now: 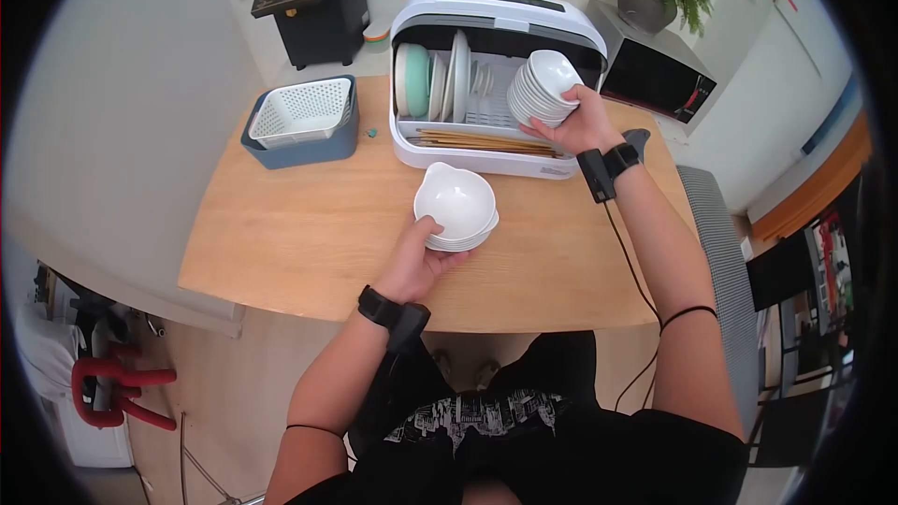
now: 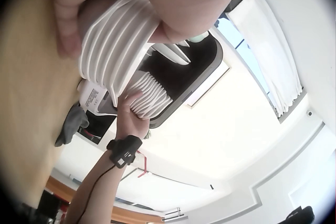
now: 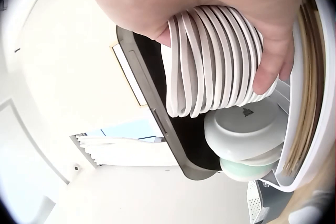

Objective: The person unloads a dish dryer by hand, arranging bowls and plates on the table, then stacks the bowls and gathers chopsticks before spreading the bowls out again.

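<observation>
My left hand (image 1: 414, 260) grips a stack of white bowls (image 1: 456, 201) with small side handles, thumb over the near rim and fingers beneath, over the front of the table. In the left wrist view the stacked rims (image 2: 118, 37) show edge-on between thumb and fingers. Forward and to the right, my right hand (image 1: 582, 122) holds a tall stack of small white dishes (image 1: 541, 92), tilted, at the right end of an open white dish box (image 1: 533, 166). Seen from the right wrist, thumb and fingers span this stack (image 3: 215, 61) from both ends.
Upright plates (image 1: 458, 79) and a mint-green bowl (image 1: 417, 82) fill the box's left part. Chopsticks (image 1: 486, 140) lie in its front tray. Left of it, a white basket (image 1: 304, 112) sits in a blue bin (image 1: 309, 151) on the wooden table (image 1: 299, 234). A microwave (image 1: 655, 75) stands behind right.
</observation>
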